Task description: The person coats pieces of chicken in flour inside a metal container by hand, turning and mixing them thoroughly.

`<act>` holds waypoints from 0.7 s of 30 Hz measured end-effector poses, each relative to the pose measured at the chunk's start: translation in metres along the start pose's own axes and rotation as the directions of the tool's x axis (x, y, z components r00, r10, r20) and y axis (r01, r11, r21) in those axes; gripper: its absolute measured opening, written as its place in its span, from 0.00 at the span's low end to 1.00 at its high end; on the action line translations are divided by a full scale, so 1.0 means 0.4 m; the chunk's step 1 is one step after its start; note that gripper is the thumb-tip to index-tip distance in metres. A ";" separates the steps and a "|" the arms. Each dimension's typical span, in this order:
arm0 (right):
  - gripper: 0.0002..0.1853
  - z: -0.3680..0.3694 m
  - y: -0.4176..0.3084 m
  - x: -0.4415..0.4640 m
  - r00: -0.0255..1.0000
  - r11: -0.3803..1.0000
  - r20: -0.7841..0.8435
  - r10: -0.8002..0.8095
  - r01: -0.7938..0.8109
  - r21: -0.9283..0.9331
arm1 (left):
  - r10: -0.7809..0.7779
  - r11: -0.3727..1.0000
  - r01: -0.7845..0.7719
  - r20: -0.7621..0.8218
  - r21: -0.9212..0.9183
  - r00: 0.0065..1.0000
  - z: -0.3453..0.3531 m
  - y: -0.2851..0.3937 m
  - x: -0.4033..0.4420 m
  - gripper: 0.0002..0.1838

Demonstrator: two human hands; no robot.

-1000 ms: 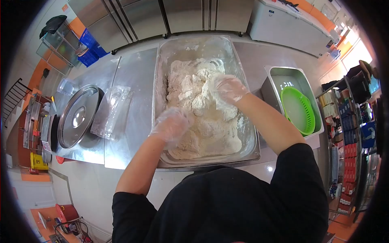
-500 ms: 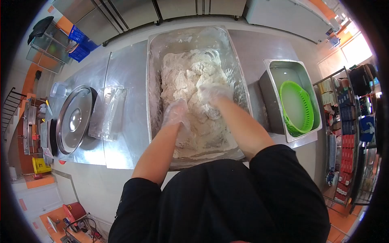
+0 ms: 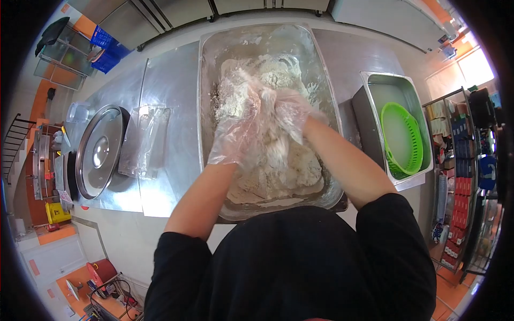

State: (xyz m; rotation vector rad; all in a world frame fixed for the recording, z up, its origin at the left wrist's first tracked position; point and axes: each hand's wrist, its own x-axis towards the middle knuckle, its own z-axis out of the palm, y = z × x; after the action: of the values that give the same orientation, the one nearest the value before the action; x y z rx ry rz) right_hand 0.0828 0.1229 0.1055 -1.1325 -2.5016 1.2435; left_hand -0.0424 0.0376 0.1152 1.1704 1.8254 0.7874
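Observation:
A deep metal tub [image 3: 208, 49] in front of me holds pale floury dough [image 3: 302, 166], part lumpy and part loose flour. Both my hands wear clear plastic gloves dusted with flour. My left hand [image 3: 238, 125] is raised over the left side of the tub, closed around floury dough, with loose crumbs beside its fingers. Close by on the right, my right hand [image 3: 292, 109] has its fingers curled on the same clump. A pale strand of dough hangs below the hands. The fingertips are partly hidden by flour and blur.
On the steel table [image 3: 171, 80], a round metal lid [image 3: 99, 155] and a clear plastic bag [image 3: 144, 144] lie left of the tub. To the right stands a metal pan [image 3: 367, 115] with a green plastic basket [image 3: 416, 144] in it. A stocked shelf rack [image 3: 461, 160] is farther right.
Both hands have come up from the dough and closer together, lifting some of it. Flour is falling around the left hand. The view has shifted slightly.

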 end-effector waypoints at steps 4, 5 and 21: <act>0.13 -0.042 0.040 -0.003 0.964 0.903 0.257 -0.065 0.166 -0.396 | 0.078 0.921 -0.120 0.126 0.372 0.989 -0.040 -0.054 -0.012 0.22; 0.13 -0.061 0.040 -0.005 0.934 0.651 0.349 -0.075 0.311 -0.692 | 0.095 0.875 -0.160 0.163 0.457 0.982 -0.050 -0.066 -0.012 0.21; 0.27 0.245 0.194 0.107 0.976 0.771 -0.085 0.202 -0.105 0.628 | -0.413 0.844 0.387 0.009 -0.372 0.910 0.174 -0.240 0.145 0.37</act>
State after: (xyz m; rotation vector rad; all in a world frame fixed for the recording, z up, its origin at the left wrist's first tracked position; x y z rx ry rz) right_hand 0.0559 0.1190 -0.0240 -1.1928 -1.6851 1.7667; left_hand -0.0354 0.0606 -0.0146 0.4990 1.7959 0.8798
